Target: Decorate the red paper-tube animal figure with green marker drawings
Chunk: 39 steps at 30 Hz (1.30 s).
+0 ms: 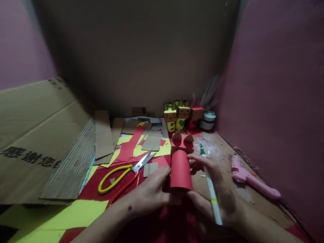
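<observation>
A red paper figure lies between my hands, its rolled tube body toward me and its cardboard-eared box head pointing away. My left hand is closed around the near left side of the tube. On the other side, my right hand grips the tube with thumb and fingers. The same hand also holds a white marker pen with a green tip, slanting upward and uncapped. The face of the figure is hidden from view. Left of the figure, scissors with one yellow and one red handle lie open.
Several finished box-headed paper figures stand at the back beside a round jar. A pink glue gun lies at right, its cord along the wall. Cardboard sheets and red and yellow paper scraps cover the left.
</observation>
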Each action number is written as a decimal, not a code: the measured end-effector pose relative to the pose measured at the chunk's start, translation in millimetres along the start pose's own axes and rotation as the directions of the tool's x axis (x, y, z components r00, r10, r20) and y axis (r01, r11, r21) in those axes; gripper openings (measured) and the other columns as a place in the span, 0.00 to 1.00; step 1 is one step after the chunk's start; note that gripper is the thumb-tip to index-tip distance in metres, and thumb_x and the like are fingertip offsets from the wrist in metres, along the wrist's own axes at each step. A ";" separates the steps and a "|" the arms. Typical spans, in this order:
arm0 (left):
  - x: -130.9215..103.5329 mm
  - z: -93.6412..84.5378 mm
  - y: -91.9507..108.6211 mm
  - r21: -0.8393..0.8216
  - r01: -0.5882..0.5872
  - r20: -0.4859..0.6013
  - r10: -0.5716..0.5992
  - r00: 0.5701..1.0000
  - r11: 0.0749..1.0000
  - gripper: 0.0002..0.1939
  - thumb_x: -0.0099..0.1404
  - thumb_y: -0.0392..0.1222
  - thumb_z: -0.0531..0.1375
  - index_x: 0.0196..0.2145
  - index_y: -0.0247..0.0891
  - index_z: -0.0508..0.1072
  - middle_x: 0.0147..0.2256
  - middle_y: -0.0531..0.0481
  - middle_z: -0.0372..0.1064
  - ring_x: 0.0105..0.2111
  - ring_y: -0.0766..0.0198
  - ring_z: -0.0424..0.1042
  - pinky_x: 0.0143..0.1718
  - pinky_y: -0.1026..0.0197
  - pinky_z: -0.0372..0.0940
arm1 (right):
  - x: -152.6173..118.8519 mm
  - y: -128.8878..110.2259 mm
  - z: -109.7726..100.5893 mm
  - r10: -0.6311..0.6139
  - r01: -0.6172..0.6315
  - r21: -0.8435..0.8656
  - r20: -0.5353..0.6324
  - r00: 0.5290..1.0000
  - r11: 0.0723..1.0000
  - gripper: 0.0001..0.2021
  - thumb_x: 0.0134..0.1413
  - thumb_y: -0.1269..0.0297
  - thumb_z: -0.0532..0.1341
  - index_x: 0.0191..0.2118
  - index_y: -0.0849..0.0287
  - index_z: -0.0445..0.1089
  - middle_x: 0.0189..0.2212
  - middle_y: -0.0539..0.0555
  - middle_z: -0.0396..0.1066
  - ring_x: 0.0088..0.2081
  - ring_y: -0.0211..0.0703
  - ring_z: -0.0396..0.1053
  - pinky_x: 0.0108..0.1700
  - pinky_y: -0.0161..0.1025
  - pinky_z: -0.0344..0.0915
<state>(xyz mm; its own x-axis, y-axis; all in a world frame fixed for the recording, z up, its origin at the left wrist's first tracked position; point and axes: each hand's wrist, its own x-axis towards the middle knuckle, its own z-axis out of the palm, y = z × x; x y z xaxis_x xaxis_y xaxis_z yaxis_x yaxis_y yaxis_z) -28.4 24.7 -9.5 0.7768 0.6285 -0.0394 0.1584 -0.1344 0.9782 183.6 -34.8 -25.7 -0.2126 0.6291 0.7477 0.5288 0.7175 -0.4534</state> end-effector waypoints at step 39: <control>11.5 41.4 -20.6 -0.114 -0.145 -0.251 0.113 0.961 0.983 0.32 0.67 0.55 0.66 0.63 0.43 0.66 0.63 0.40 0.67 0.58 0.43 0.73 0.59 0.44 0.71 | -4.1 -8.4 0.6 -0.058 0.050 -0.090 -0.091 0.994 0.995 0.33 0.50 0.78 0.58 0.63 0.59 0.59 0.51 0.63 0.74 0.53 0.55 0.77 0.53 0.45 0.79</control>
<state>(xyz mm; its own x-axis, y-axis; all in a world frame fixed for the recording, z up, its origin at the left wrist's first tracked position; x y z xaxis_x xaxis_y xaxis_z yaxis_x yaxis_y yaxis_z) 2.6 3.0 -38.6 0.6121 0.7810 0.1237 -0.0263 -0.1363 0.9903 179.6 -43.2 -25.3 -0.1677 0.5567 0.8136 0.5891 0.7183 -0.3701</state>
